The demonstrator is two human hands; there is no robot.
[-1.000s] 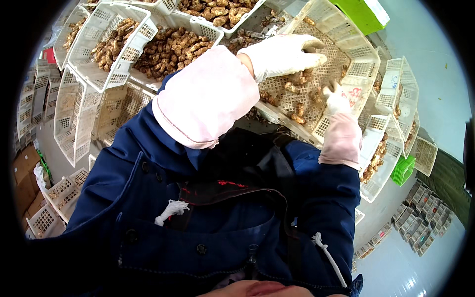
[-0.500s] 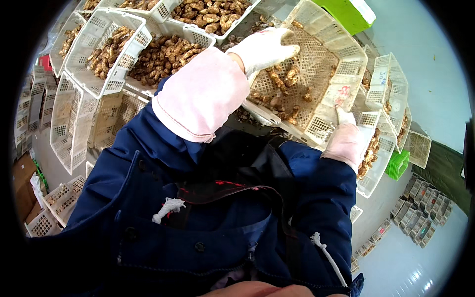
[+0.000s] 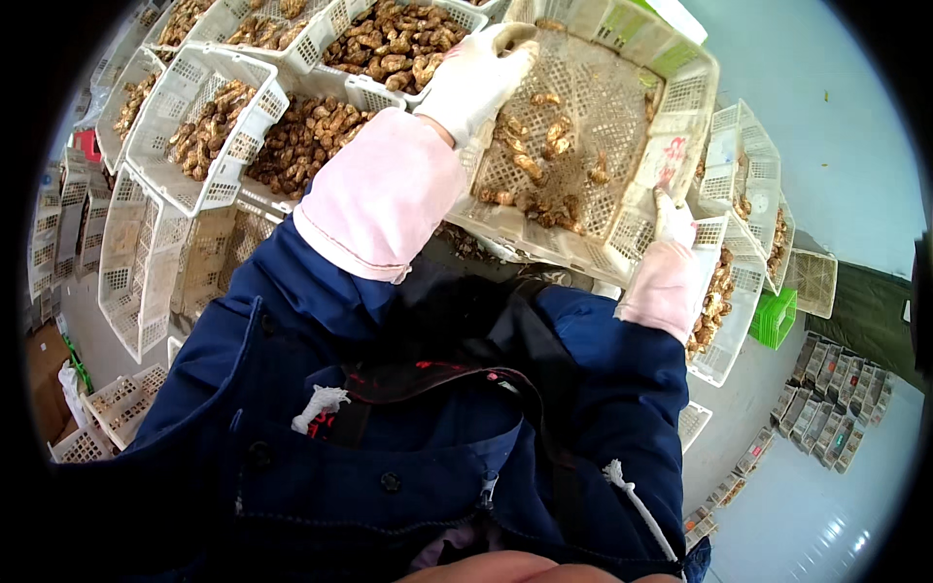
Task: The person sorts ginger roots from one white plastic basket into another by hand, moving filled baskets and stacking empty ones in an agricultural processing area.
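Observation:
A worn off-white plastic crate with a mesh floor is in front of me, tilted. Several brown, pale-banded, knobbly pieces, mushrooms or roots, lie loose in it, most toward the near edge. At its left side my left hand, in a white glove, is closed on the rim with curled fingers. My right hand, gloved alike, holds the right wall with the thumb showing on the rim. Its other fingers are hidden behind the wall. Pink cuffs cover both wrists.
At the left, white crates hold heaps of the same brown pieces. More filled crates stand close by on the right. A green basket sits beyond them, and rows of small crates are on the floor at far right.
The crate has shifted left and looks raised and tilted, with both hands staying on it. The loose pieces inside have moved left in view along with it.

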